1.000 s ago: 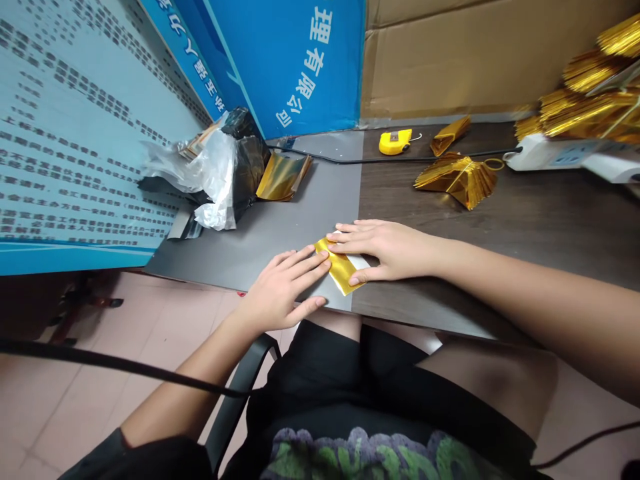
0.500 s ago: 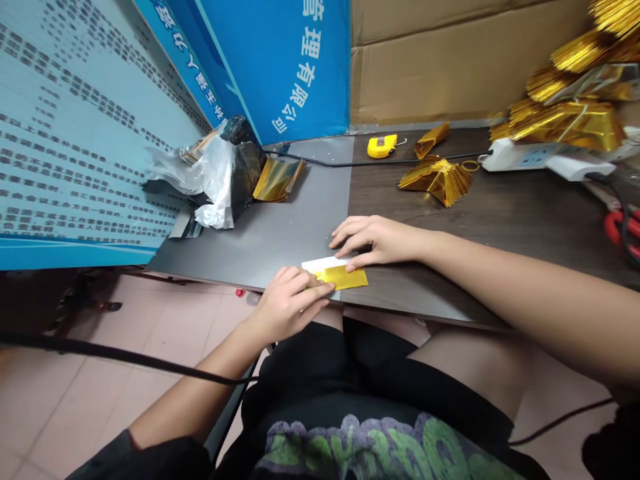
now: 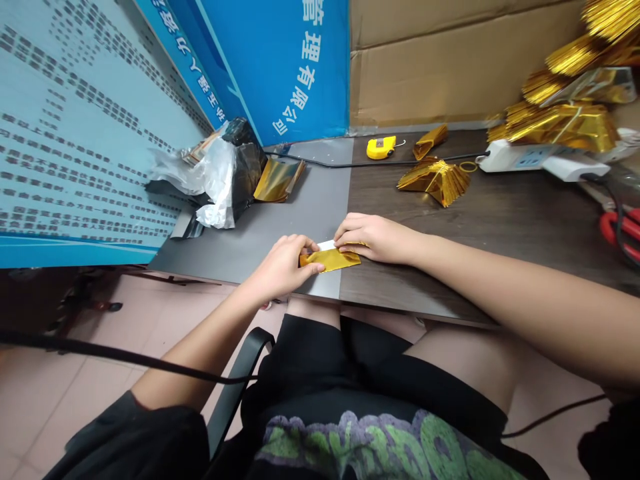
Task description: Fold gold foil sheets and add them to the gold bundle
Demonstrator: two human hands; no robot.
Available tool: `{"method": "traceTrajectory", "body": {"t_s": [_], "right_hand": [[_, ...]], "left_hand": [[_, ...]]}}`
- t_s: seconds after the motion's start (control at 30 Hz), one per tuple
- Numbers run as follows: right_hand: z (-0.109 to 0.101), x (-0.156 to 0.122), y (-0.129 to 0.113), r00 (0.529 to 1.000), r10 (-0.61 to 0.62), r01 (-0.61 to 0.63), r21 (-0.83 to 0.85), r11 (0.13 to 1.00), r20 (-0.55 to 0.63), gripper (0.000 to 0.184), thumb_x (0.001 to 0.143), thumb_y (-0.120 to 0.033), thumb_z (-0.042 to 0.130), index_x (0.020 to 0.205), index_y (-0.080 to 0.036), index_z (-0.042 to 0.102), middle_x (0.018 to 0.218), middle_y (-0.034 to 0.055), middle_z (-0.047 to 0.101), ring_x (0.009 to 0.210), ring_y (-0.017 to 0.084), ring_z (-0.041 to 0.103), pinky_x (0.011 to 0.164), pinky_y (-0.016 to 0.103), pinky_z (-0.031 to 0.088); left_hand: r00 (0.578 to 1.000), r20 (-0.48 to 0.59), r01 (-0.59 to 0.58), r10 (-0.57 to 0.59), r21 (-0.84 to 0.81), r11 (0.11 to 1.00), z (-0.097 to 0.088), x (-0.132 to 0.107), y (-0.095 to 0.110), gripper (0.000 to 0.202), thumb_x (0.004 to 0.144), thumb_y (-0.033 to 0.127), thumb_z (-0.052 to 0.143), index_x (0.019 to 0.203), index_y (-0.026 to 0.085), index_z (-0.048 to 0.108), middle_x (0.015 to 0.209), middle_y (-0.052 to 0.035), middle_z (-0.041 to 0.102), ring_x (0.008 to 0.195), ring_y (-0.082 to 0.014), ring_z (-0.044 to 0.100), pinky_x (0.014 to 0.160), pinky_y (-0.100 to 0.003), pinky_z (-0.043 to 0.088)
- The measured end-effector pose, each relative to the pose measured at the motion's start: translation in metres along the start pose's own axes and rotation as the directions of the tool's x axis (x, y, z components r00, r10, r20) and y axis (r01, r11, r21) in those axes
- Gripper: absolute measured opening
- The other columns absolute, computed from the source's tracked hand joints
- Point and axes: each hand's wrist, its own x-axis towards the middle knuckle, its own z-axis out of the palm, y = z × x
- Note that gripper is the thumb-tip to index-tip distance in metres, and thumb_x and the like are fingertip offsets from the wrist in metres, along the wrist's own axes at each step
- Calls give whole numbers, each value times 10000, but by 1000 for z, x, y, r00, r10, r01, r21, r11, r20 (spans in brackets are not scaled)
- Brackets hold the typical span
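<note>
Gold paper (image 3: 337,260) has shifted slightly toward the yellow tape measure (image 3: 381,148) since half a second ago, and the left hand (image 3: 287,261) now pinches its left end, thumb on the near side. It lies on the desk (image 3: 425,283), on the person's side of the tape measure and somewhat left of it. Fingers of the right hand (image 3: 376,239) curl at its right end; whether they pinch, I cannot tell. Right of the tape measure sit a gold bundle (image 3: 434,181) and, farther, a white power strip (image 3: 515,157).
</note>
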Motion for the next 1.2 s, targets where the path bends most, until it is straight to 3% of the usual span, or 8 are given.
{"method": "traceTrajectory", "body": {"t_s": [0.13,0.27,0.4,0.5,0.63,0.83,1.2], "right_hand": [[-1,1,-6,997,74,-73,54,996,-10,309,1007,-402,554,985,-150,731,1006,121,719,951,236,629,884,390,509],[-3,0,-11,996,75,-76,15,997,42,375,918,-511,678,993,-144,707,1028,131,702,971,264,606,847,392,496],[-4,-1,-14,995,75,-73,-22,997,68,272,973,-422,619,954,-160,692,1030,117,697,970,254,597,836,380,479],[-3,0,-17,998,70,-70,10,998,8,222,963,-375,637,916,-164,690,1021,109,670,947,236,580,807,353,470],[-2,1,-20,998,54,-55,62,997,21,211,984,-311,606,894,-153,711,881,87,647,857,207,581,767,318,463],[-4,0,-21,999,41,-43,47,998,34,177,959,-188,583,889,-146,741,846,70,675,793,181,622,737,290,461],[-8,-2,-21,998,29,-29,3,1000,57,180,955,-176,550,916,-159,724,876,72,665,802,182,634,737,291,483]], "left_hand": [[999,26,-21,22,-39,999,0,3,-3,201,852,394,687,892,201,645,898,14,652,882,-116,552,833,-249,403],[998,24,-52,55,-96,994,-1,-4,-6,171,894,363,635,864,195,619,871,30,633,861,-90,528,834,-237,368],[990,11,-140,142,-102,985,-1,-12,-11,151,918,345,602,903,200,640,881,26,640,854,-82,511,849,-234,371],[984,-34,-178,176,-62,982,2,-16,-14,153,932,337,585,932,202,656,914,15,666,873,-86,517,856,-237,371],[969,-69,-239,239,-3,971,5,-19,-17,174,948,343,568,945,209,680,928,15,691,869,-83,532,849,-239,382],[891,-156,-406,426,146,902,9,-22,-27,213,964,278,529,1053,254,721,969,1,717,869,-91,561,814,-234,426],[779,-292,-477,555,300,826,17,-28,-30,184,936,209,589,1060,255,718,946,11,724,830,-66,585,776,-196,485]]}}
